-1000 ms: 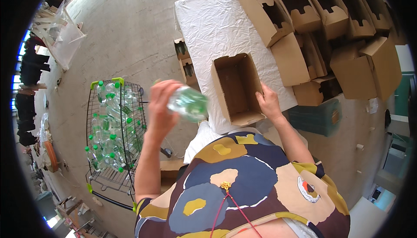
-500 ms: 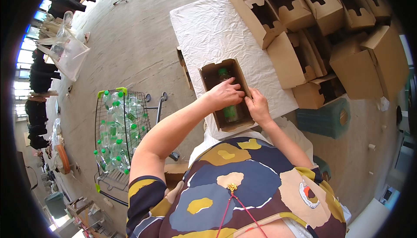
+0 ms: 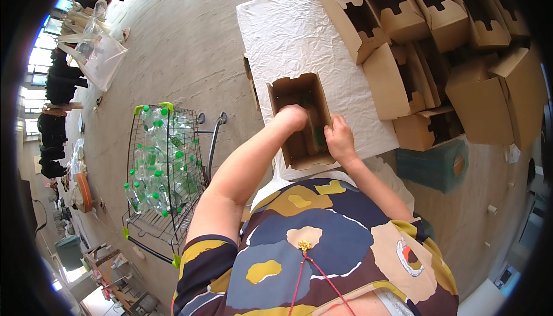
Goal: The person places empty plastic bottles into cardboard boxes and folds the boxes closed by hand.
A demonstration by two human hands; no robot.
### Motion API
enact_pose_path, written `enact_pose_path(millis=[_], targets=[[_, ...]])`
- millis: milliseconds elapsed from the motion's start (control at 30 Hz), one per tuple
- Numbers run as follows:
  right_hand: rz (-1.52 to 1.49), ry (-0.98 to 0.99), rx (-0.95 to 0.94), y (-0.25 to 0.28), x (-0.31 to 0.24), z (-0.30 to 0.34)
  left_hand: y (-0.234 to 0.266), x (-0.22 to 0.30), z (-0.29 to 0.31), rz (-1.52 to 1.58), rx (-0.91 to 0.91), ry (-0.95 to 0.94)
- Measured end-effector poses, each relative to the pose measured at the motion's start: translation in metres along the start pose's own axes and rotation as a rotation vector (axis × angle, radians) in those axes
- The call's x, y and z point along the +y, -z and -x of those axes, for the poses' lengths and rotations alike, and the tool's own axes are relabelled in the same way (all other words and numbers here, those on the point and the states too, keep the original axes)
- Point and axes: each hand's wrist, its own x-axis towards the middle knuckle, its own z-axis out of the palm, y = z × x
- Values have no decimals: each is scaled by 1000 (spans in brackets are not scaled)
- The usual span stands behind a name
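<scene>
Left hand (image 3: 292, 117) is reaching down into the open cardboard box (image 3: 288, 91); its grip is hidden inside, so I cannot tell. Right hand (image 3: 340, 140) is clamping the box's near wall, steadying it on the desk (image 3: 288, 33).

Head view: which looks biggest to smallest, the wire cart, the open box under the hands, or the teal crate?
1. Wire cart
2. Open box
3. Teal crate, partly hidden by the table, so this last place is unsure.

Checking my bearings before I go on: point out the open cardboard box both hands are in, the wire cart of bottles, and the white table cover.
open cardboard box (image 3: 288, 88), head view, on its far inner wall.
wire cart (image 3: 151, 219), head view, on its wire basket floor.
white table cover (image 3: 288, 33), head view, on a bare crinkled patch.
</scene>
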Motion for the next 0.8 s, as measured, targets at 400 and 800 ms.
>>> enact_pose_path(millis=[400, 800], targets=[[-53, -18, -61, -7, 24, -7, -43, 33, -22, 280, -90, -23], [-40, -41, -211, 16, 49, -19, -60, -70, 160, 1102, 1489, -88]])
